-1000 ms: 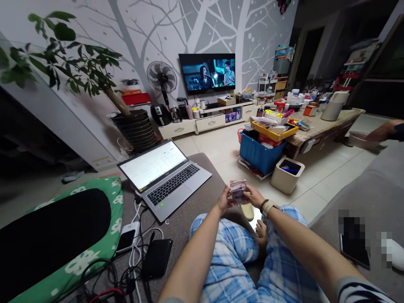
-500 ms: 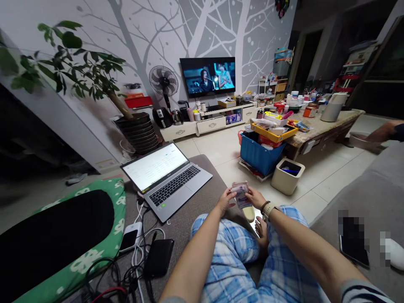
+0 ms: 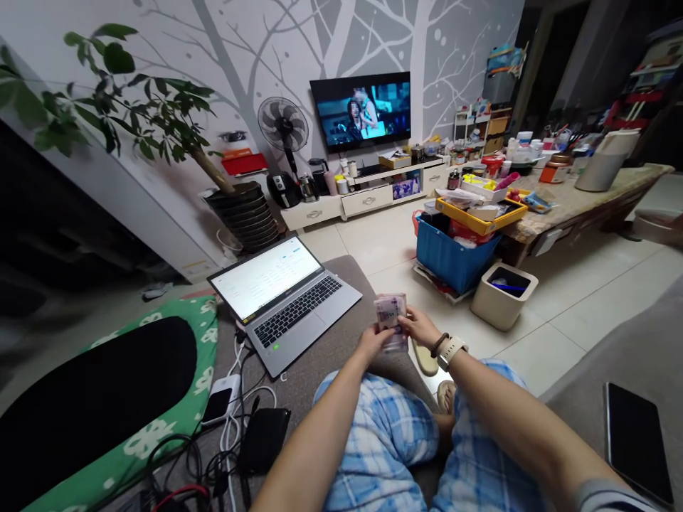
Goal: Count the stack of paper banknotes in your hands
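A stack of banknotes (image 3: pixel 390 307), pale purple with a printed figure, is held upright between my two hands above my knees. My left hand (image 3: pixel 372 343) grips its lower left side, the thumb lying across the front. On the right edge, my right hand (image 3: pixel 419 326) pinches the notes with its thumb on the face; a pale watch and a dark bracelet are on that wrist. The fingers behind the notes are hidden. Left of the notes an open laptop (image 3: pixel 299 320) rests on the grey seat (image 3: pixel 346 355).
Cables, a black power bank (image 3: pixel 265 439) and a white device (image 3: pixel 221 398) lie left of my legs. A phone (image 3: pixel 637 441) rests on the grey couch at right. Ahead stand a beige bin (image 3: pixel 501 306), a blue crate (image 3: pixel 453 252) and a cluttered stone-topped table (image 3: pixel 576 206).
My hands have moved slightly left with the banknotes, which are now more upright and face me. The view has shifted, and the other person's arm at the far right is out of sight.
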A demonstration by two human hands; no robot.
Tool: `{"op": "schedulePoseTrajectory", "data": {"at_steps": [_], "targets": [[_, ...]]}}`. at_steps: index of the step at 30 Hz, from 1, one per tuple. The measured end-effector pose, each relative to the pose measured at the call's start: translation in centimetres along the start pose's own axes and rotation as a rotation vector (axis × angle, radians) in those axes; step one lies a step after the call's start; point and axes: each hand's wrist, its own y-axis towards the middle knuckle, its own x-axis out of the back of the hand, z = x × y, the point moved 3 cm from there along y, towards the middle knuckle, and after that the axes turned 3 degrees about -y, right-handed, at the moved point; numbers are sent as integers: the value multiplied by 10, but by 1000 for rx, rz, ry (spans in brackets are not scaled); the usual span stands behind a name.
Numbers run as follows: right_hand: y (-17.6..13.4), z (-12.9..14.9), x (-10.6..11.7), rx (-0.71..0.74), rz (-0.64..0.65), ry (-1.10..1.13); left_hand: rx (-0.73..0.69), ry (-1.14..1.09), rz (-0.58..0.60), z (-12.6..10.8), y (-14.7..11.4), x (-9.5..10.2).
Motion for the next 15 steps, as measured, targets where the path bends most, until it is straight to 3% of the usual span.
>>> {"op": "schedulePoseTrajectory", "data": {"at_steps": [2,5,10,15], "targets": [[-5,-3,5,-48,-18,86,-11,3,87,-3,5,-7],[-12,-4,12,-118,5,242,28,-171,193,-14,9,-20],[-19,-8,10,-297,72,374,260,-429,438,-16,8,-37],[-12,-10,-6,-384,40,331,292,-547,434,-1,5,-30]]}}
